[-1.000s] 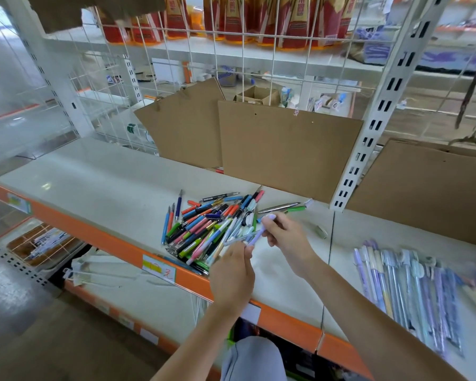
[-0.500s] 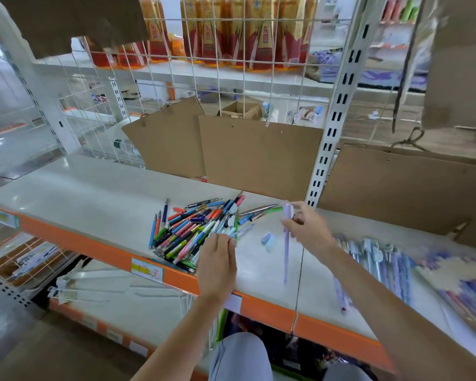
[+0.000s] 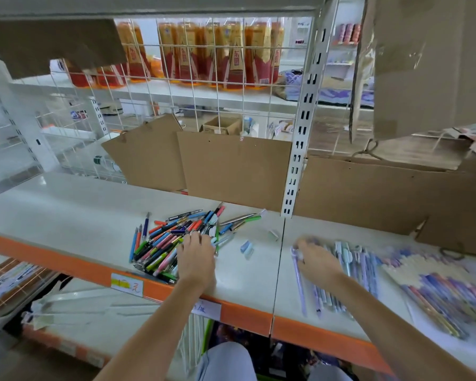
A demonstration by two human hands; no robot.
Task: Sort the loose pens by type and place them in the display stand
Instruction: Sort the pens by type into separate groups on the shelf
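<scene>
While both arms reach over the shelf [image 3: 66, 213]:
Left hand [image 3: 195, 259]: rests on the heap of loose pens [image 3: 173, 237], fingers spread among them; I cannot tell if it grips one.
Right hand [image 3: 318, 264]: pinches the top of a lilac pen [image 3: 298, 281] lying beside the sorted row of pale pens [image 3: 352, 268].
Caps [image 3: 246, 246]: two pale blue ones lie between the heap and the row.

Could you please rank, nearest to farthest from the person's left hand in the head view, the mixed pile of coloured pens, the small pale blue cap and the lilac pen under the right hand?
From the left hand:
1. Mixed pile of coloured pens, touching its fingers, left part of the shelf.
2. Small pale blue cap, lying apart to its right.
3. Lilac pen, beyond the shelf seam, at the right hand.
</scene>
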